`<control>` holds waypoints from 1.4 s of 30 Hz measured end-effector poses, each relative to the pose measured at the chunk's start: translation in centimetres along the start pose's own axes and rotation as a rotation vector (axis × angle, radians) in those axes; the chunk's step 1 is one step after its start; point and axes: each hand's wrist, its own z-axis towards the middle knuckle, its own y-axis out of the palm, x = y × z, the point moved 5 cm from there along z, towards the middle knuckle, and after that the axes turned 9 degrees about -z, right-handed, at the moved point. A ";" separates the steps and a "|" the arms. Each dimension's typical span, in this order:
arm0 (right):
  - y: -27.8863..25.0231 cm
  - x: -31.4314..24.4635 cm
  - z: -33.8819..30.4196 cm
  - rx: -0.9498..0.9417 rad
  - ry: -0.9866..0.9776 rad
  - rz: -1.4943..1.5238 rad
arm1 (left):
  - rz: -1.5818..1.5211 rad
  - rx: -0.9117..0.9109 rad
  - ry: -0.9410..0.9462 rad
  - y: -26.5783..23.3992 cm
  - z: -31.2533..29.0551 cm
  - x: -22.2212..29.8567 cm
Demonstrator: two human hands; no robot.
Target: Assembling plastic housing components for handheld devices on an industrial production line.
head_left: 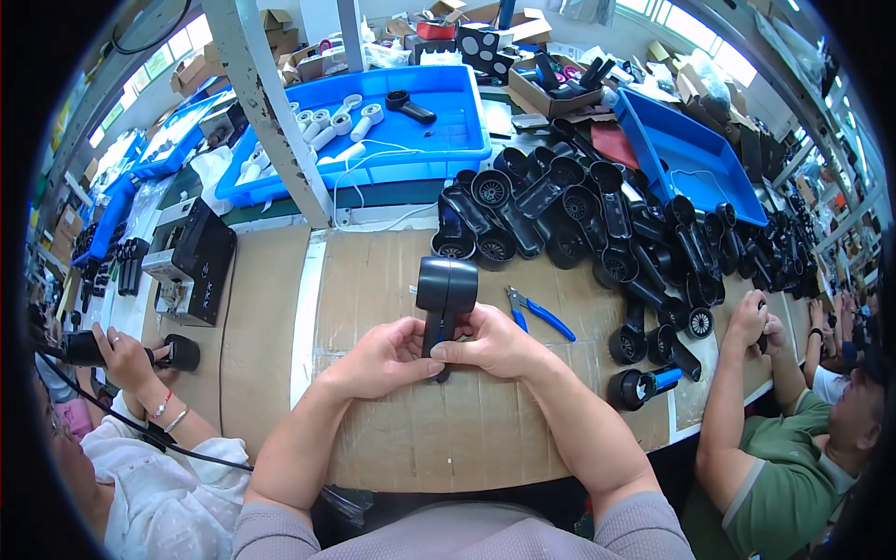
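A black hair dryer body [447, 285] stands upright over the cardboard-covered bench, its barrel-shaped head on top and its handle below. My left hand [397, 353] wraps the handle from the left, fingers curled. From the right, my right hand [495, 341] grips the same handle, its thumb pressed across the lower part. Both thumbs lie near the handle's foot. Just right of my right hand lies a pair of blue-handled cutting pliers [541, 315], jaws pointing away from me.
Black dryer housings [569, 205] are heaped at the back right. A blue tray [392, 168] at the back holds white dryers and a black one; another blue bin [695, 154] tilts behind the heap. A black boxy machine [193, 266] stands left. Co-workers' hands [126, 359] work at both sides.
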 end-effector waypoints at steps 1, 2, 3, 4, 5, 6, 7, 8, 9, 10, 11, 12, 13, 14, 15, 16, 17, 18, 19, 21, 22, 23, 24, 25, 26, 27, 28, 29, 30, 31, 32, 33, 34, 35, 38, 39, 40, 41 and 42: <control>0.0 0.0 0.0 -0.006 0.004 0.001 | -0.003 0.002 0.016 0.0 0.0 -0.1; 0.0 0.0 0.0 -0.012 0.007 0.002 | -0.007 0.003 0.032 0.0 0.1 -0.2; 0.0 0.0 -0.1 -0.018 0.011 0.004 | -0.011 0.005 0.048 -0.1 0.1 -0.2; 0.0 0.1 -0.1 -0.016 0.013 0.005 | -0.011 0.003 0.046 -0.1 0.1 -0.1; -0.1 0.3 -0.2 -0.005 0.033 0.022 | -0.007 0.036 0.001 -0.3 0.0 -0.1; -0.3 0.5 -0.3 0.005 0.053 0.039 | -0.003 0.068 -0.045 -0.5 -0.1 -0.1; -0.4 0.7 -0.4 0.016 0.073 0.056 | 0.001 0.101 -0.091 -0.6 -0.1 -0.1; -0.5 0.9 -0.5 0.027 0.094 0.074 | 0.005 0.134 -0.137 -0.8 -0.1 -0.2; -0.4 0.8 -0.5 0.026 0.097 0.077 | 0.003 0.134 -0.141 -0.8 -0.2 -0.4; -0.2 0.5 -0.6 0.038 0.088 0.100 | -0.031 0.138 -0.115 -0.8 -0.2 -0.5; -0.1 0.1 -0.6 0.051 0.080 0.122 | -0.065 0.142 -0.089 -0.9 -0.2 -0.7; 0.0 -0.2 -0.6 0.062 0.072 0.144 | -0.099 0.147 -0.063 -1.0 -0.2 -0.9; 0.0 -0.4 -0.5 0.073 0.064 0.166 | -0.134 0.152 -0.037 -1.1 -0.2 -1.0; -0.1 -0.3 -0.5 0.069 0.066 0.167 | -0.136 0.157 -0.038 -1.2 -0.2 -1.2; -0.5 0.0 -0.5 0.090 0.081 0.152 | -0.165 0.149 -0.037 -1.4 -0.1 -1.4; -1.0 0.2 -0.5 0.111 0.095 0.136 | -0.195 0.142 -0.036 -1.5 0.1 -1.5; -1.5 0.4 -0.6 0.132 0.109 0.119 | -0.225 0.135 -0.034 -1.7 0.1 -1.5; -1.9 0.4 -0.6 0.153 0.122 0.102 | -0.254 0.128 -0.030 -1.8 0.0 -1.5; -2.1 0.4 -0.7 0.151 0.123 0.104 | -0.254 0.131 -0.033 -1.7 0.0 -1.6; -2.5 0.1 -0.8 0.176 0.125 0.106 | -0.300 0.115 -0.011 -1.5 -0.1 -1.4; -2.7 -0.1 -0.9 0.189 0.126 0.108 | -0.323 0.107 -0.001 -1.4 -0.1 -1.3; -2.8 -0.1 -0.9 0.202 0.127 0.109 | -0.345 0.099 0.010 -1.3 -0.1 -1.2; -2.8 -0.2 -1.0 0.202 0.128 0.107 | -0.347 0.098 0.011 -1.3 -0.2 -1.2; -2.8 -0.3 -1.0 0.193 0.130 0.090 | -0.353 0.093 0.011 -1.2 -0.3 -1.1; -2.8 -0.4 -1.1 0.184 0.133 0.074 | -0.360 0.088 0.010 -1.2 -0.3 -1.1; -2.7 -0.4 -1.1 0.175 0.135 0.057 | -0.366 0.082 0.009 -1.1 -0.4 -1.0; -2.7 -0.4 -1.2 0.166 0.138 0.041 | -0.373 0.077 0.008 -1.0 -0.4 -1.0; -2.8 -0.4 -1.2 0.166 0.139 0.040 | -0.374 0.076 0.008 -1.0 -0.4 -0.9; -2.9 -0.3 -1.2 0.156 0.148 0.015 | -0.375 0.068 0.010 -1.0 -0.4 -0.9; -3.0 -0.2 -1.2 0.146 0.158 -0.010 | -0.377 0.059 0.012 -1.0 -0.4 -0.8; -3.0 0.0 -1.2 0.135 0.168 -0.036 | -0.379 0.051 0.013 -1.0 -0.4 -0.7; -3.1 0.0 -1.3 0.124 0.178 -0.061 | -0.381 0.042 0.015 -1.0 -0.4 -0.5; -3.1 -0.2 -1.2 0.121 0.178 -0.062 | -0.382 0.045 0.016 -1.0 -0.5 -0.4; -3.1 -0.7 -1.3 0.134 0.210 -0.171 | -0.386 0.049 0.007 -0.9 -0.6 -0.2; -3.3 -1.9 -1.4 0.170 0.299 -0.501 | -0.395 0.062 -0.020 -0.6 -0.7 0.2; -3.4 -1.7 -1.5 0.166 0.297 -0.502 | -0.395 0.065 -0.018 -0.5 -0.7 0.2; -4.0 -2.3 -1.5 0.288 0.174 -0.703 | -0.396 0.055 -0.011 -0.4 -0.7 0.3; -4.5 -2.8 -1.7 0.409 0.046 -0.900 | -0.396 0.046 -0.004 -0.3 -0.6 0.3; -4.7 -3.4 -2.0 0.531 -0.089 -1.093 | -0.397 0.036 0.004 -0.3 -0.6 0.2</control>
